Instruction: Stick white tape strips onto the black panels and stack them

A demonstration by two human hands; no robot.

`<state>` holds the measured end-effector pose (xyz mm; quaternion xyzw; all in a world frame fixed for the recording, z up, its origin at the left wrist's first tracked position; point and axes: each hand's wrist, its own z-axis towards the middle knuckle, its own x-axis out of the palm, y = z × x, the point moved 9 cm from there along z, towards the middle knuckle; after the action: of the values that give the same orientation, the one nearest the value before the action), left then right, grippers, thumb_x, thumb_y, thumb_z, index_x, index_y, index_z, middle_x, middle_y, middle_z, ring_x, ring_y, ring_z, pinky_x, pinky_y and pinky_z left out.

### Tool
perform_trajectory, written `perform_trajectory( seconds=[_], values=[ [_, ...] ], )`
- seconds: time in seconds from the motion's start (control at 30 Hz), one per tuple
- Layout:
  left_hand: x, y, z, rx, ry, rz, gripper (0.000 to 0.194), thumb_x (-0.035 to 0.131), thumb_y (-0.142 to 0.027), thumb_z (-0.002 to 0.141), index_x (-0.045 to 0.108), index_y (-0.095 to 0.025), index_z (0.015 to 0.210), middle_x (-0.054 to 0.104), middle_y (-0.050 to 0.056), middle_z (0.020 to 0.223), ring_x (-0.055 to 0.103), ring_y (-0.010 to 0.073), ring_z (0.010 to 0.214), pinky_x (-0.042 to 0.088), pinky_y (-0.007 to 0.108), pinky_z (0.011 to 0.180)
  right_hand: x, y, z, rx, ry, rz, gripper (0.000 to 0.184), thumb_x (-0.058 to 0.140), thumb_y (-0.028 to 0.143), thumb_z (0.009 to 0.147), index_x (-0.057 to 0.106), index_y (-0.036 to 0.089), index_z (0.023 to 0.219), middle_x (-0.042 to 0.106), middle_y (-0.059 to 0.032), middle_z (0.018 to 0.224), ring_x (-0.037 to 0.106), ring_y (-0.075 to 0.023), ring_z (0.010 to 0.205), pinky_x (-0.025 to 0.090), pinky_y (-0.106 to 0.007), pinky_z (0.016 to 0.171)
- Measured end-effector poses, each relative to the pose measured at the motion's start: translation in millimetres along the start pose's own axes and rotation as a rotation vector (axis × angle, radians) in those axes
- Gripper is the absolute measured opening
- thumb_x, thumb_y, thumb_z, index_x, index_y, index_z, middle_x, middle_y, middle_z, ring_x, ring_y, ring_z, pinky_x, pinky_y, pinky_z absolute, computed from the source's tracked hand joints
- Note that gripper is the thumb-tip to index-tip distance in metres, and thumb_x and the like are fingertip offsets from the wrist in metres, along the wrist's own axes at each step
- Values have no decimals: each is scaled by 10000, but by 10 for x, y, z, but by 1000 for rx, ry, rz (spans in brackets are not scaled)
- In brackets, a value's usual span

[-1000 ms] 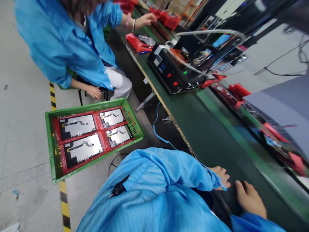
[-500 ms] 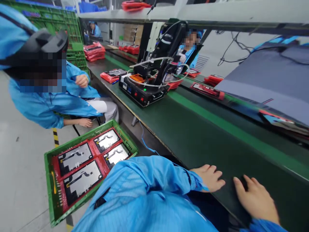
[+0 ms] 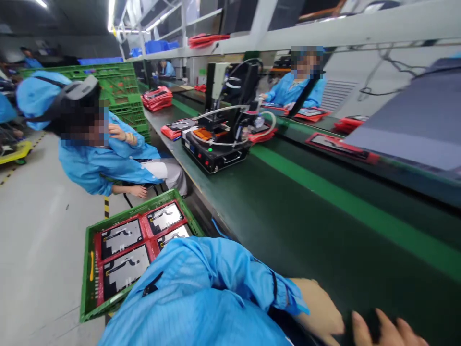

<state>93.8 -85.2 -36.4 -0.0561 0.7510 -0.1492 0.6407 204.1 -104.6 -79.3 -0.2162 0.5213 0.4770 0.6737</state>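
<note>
My left hand (image 3: 319,311) rests at the near edge of the dark green workbench (image 3: 295,226), its blue sleeve bunched at the wrist; its fingers are cut off by my right hand and cannot be made out. My right hand (image 3: 387,330) lies flat on the bench at the bottom edge, fingers stretched out, holding nothing. Neither hand touches any part. To my left on the floor stands a green crate (image 3: 88,269) with red trays holding flat metal boards (image 3: 126,269).
A black machine (image 3: 216,149) with tubes and coloured lights sits further along the bench. Red trays (image 3: 338,146) lie on the belt. A person in a blue coat (image 3: 104,163) sits at my left. Another person works across the line.
My view has tilted up, so my hands now sit lower and partly out of frame. The seated person at my left has leaned back and raised a hand.
</note>
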Motion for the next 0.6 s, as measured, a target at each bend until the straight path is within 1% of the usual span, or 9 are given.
perform_trajectory(
  seconds=[0.03,0.1,0.2,0.27,0.33,0.4,0.47,0.53,0.6],
  values=[
    [-32,19,48,-12,33,-49,362,543,-444,818,730,-143,742,682,122,693,641,219,666,451,297,546,-20,6,-41,8,-10,14,695,306,584,742,603,94,1135,562,-280,1111,532,-460,1072,453,-576,810],
    [-140,92,135,-86,54,-90,344,519,-423,845,722,-158,762,703,102,746,648,191,672,465,274,568,-96,54,-109,15,-47,66,632,311,548,771,623,87,1071,562,-263,1144,506,-433,1129,436,-563,881],
    [-358,284,269,-223,38,-32,317,480,-390,873,706,-171,917,714,114,892,663,207,817,487,283,668,-219,129,-132,13,-111,193,502,376,494,778,615,129,1028,589,-212,1141,501,-384,1158,425,-557,919],
    [-464,478,376,-332,41,1,296,506,-385,857,694,-176,949,710,114,932,658,203,881,480,265,709,-301,108,-124,65,-159,258,444,415,458,778,608,133,1011,602,-201,1136,507,-357,1158,417,-552,940],
    [-517,662,487,-428,40,23,275,512,-378,851,682,-193,960,706,97,964,652,196,917,467,246,721,-383,87,-127,120,-187,331,405,457,434,771,611,133,993,615,-196,1128,520,-337,1146,417,-543,953],
    [-516,742,597,-432,41,70,314,413,-348,899,658,-182,1005,698,110,995,648,208,938,457,261,716,-492,67,-156,193,-224,432,348,492,404,765,617,154,973,636,-171,1098,548,-307,1114,431,-519,952],
    [-491,790,662,-426,32,117,372,322,-344,928,629,-167,1042,691,129,1003,647,226,936,445,278,689,-622,40,-204,272,-275,565,276,515,368,764,623,187,942,661,-131,1038,594,-266,1032,466,-474,922],
    [-458,825,695,-401,32,158,400,289,-353,933,620,-146,1016,690,146,966,650,245,899,426,288,643,-747,-22,-274,354,-322,697,199,531,342,767,629,215,885,677,-93,930,632,-229,894,515,-415,826],
    [-479,902,700,-412,-18,141,366,331,-391,916,625,-173,924,696,99,870,648,221,836,394,265,612,-872,-169,-410,457,-384,798,159,541,341,773,629,222,830,670,-62,814,631,-193,742,530,-357,699]
  ],
)
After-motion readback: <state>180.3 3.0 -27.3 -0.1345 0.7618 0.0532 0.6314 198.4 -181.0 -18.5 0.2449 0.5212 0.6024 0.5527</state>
